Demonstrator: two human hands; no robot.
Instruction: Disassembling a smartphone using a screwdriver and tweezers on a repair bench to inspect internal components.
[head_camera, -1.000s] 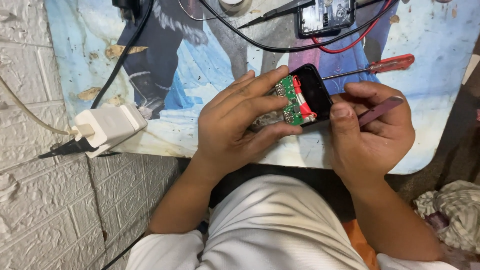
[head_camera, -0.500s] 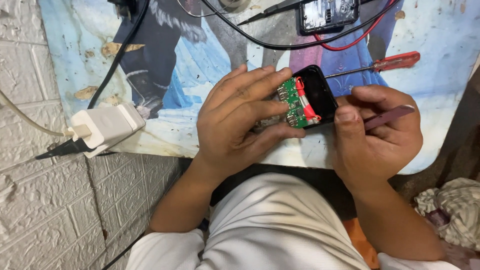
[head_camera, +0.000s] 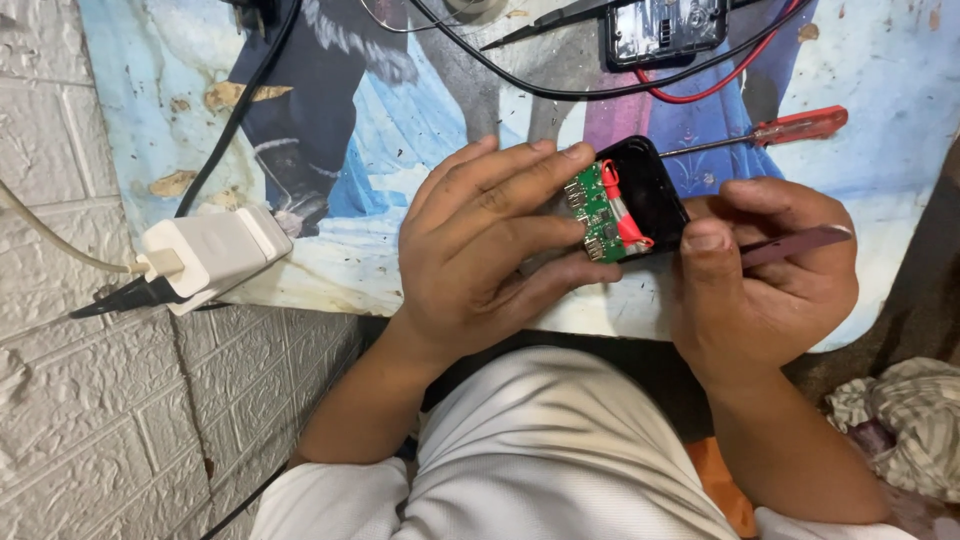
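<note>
The left hand (head_camera: 480, 250) is wrapped around a small black plastic case with a green circuit board and red wires (head_camera: 620, 205), holding it just above the near edge of the picture-printed table mat (head_camera: 380, 130). The right hand (head_camera: 765, 275) pinches a thin dark flat pry tool (head_camera: 795, 243), its tip hidden behind the thumb at the case's right edge. Probably best to work that tool gently along the seam and keep clear of the wires. A red-handled screwdriver (head_camera: 770, 132) lies just beyond, and a white plug adapter (head_camera: 210, 255) sits far left.
</note>
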